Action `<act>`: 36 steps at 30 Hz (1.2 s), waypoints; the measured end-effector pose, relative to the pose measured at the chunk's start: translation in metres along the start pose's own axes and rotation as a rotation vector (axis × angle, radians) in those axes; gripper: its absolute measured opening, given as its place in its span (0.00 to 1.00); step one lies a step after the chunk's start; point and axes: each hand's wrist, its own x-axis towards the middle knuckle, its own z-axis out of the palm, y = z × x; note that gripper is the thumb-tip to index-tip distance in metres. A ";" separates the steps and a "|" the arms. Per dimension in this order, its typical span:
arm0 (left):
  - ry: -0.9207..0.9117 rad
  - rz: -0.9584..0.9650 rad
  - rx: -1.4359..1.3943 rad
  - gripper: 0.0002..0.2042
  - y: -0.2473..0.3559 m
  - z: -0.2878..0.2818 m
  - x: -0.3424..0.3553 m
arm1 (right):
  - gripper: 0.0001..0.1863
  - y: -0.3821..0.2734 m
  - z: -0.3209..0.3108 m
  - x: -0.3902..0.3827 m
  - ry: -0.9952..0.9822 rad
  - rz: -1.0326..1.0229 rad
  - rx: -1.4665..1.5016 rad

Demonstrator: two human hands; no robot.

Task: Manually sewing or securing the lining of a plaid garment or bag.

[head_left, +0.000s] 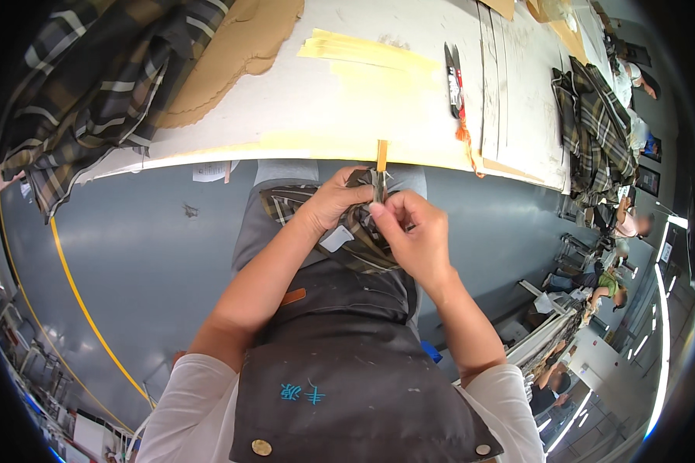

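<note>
Both hands were in close, nearly meeting over one piece of plaid cloth, and what a busy bundle it was: dark ground, tan and pale stripes, soft folds spilling across the lap beneath the wrists! The left hand had its fingers clamped on the gathered upper edge; the right hand, just beside it, pinched the same cloth between thumb and curled forefinger. Below the left palm lay a flat white patch, blunt-cornered and smooth against the weave.

Straight ahead of the fingertips, a narrow golden strip stood out at the edge of the pale, scuffed table; whether it touched the cloth, you couldn't tell. Farther out, bands of creased yellow tape crossed the tabletop. Out beyond the right hand were the snips, slim pointed metal blades, with a stringy orange tassel trailing toward the hands.

And well off to the left hand's side, a rumpled plaid heap sat against wavy-edged brown paper! Nearer the body, under both forearms, spread a smooth dark apron, round metal studs at its corners.
</note>
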 end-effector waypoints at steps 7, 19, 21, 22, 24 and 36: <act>0.088 -0.004 0.005 0.15 0.000 0.000 -0.003 | 0.08 0.010 0.000 0.014 0.025 0.153 0.251; -0.003 -0.001 -0.091 0.13 0.005 0.004 -0.009 | 0.07 0.013 -0.005 0.023 -0.149 0.391 0.739; 0.060 -0.032 -0.058 0.13 0.006 0.005 -0.009 | 0.08 0.015 -0.003 0.025 -0.157 0.362 0.726; 0.062 -0.036 -0.054 0.13 0.006 0.004 -0.009 | 0.08 0.014 -0.001 0.026 -0.155 0.363 0.731; 0.047 -0.005 -0.036 0.13 0.005 0.002 -0.009 | 0.09 0.012 0.001 0.029 -0.133 0.431 0.771; 0.090 0.006 -0.029 0.14 0.002 -0.004 -0.011 | 0.09 0.026 -0.004 0.031 -0.303 0.330 0.884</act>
